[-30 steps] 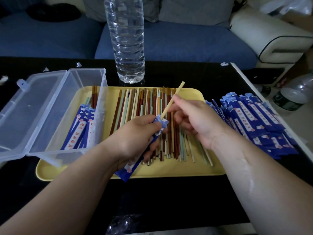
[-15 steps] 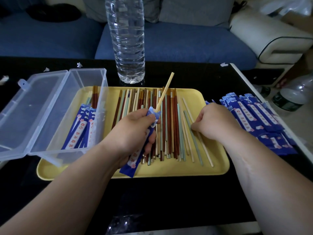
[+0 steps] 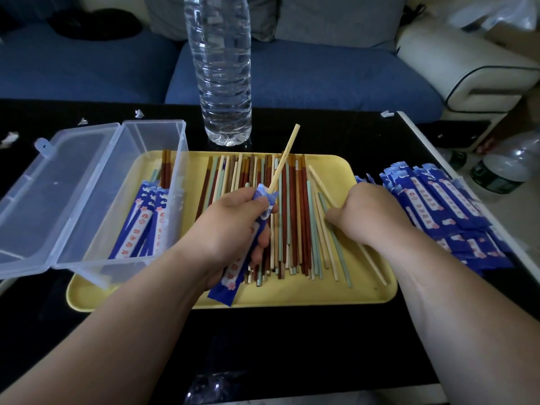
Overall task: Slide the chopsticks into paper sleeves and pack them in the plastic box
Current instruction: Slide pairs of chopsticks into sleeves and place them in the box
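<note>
Chopsticks (image 3: 292, 217) lie loose and side by side on the yellow tray (image 3: 368, 290), with pale, red-brown and green ones mixed. One pale chopstick (image 3: 285, 157) sits partly inside a blue paper sleeve (image 3: 233, 276). Its free end slants up, far and right, out of the sleeve's mouth.

Grip: your left hand (image 3: 230, 229) is wrapped round the sleeve's upper half, thumb and forefinger pinching close to the mouth. Your right hand (image 3: 371, 214) sits knuckles-up on the right edge of the loose pile, fingers curled down among the sticks. The fingertips are hidden, so I cannot tell whether one is pinched yet.

Handling, as a judgement: the sticks look light, stiff, thin and smooth, so they are apt to roll and skid against their neighbours. Tip one end up first, then pinch it near the middle. The sleeve is thin, soft paper that creases easily. Squeeze hard at the mouth and it flattens shut on the second stick. Hold it by its edges, lightly, so the mouth bows open.

The plastic box (image 3: 155, 135) stands open over the tray's left end, its lid laid back to the left. Sleeved pairs (image 3: 143, 226) already lie inside it. Empty sleeves (image 3: 438, 206) are heaped just right of the tray. A water bottle (image 3: 225, 68) stands just beyond the tray's far edge, so mind it with the raised stick.
</note>
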